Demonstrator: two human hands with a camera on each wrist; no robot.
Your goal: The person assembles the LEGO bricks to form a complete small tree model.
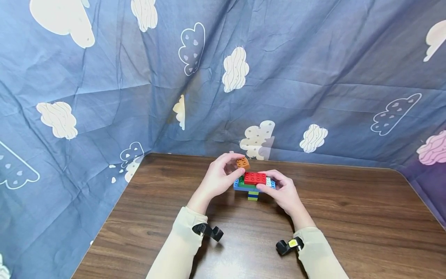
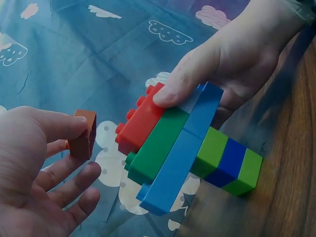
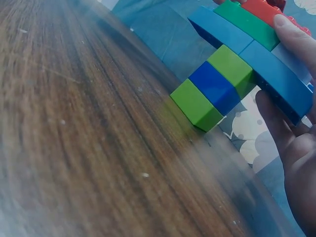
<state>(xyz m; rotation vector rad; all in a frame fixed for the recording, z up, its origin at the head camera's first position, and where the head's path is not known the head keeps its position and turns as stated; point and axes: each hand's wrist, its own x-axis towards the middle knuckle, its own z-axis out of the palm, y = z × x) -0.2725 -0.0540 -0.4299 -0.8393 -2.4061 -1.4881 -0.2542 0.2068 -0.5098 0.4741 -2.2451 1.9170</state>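
My left hand [image 1: 216, 177] pinches an orange-brown toy building brick [image 1: 243, 163] between thumb and fingers, just left of and above a stacked brick build. A red brick [image 1: 255, 178] tops that build, over a green brick [image 2: 159, 143] and a white brick [image 1: 268, 182]. Below them runs a layer of light blue bricks [image 2: 175, 170]. A narrow column of lime [image 3: 198, 105] and dark blue bricks [image 3: 215, 88] supports it on the table. Gripping the build's right end is my right hand [image 1: 283, 192], thumb against the red brick. The orange-brown brick and the build are apart.
The brown wooden table [image 1: 348, 217] extends around both hands. Behind it and along the left hangs a blue cloth [image 1: 296, 58] with cloud patterns. Black wrist-camera mounts [image 1: 208, 231] sit on both sleeves.
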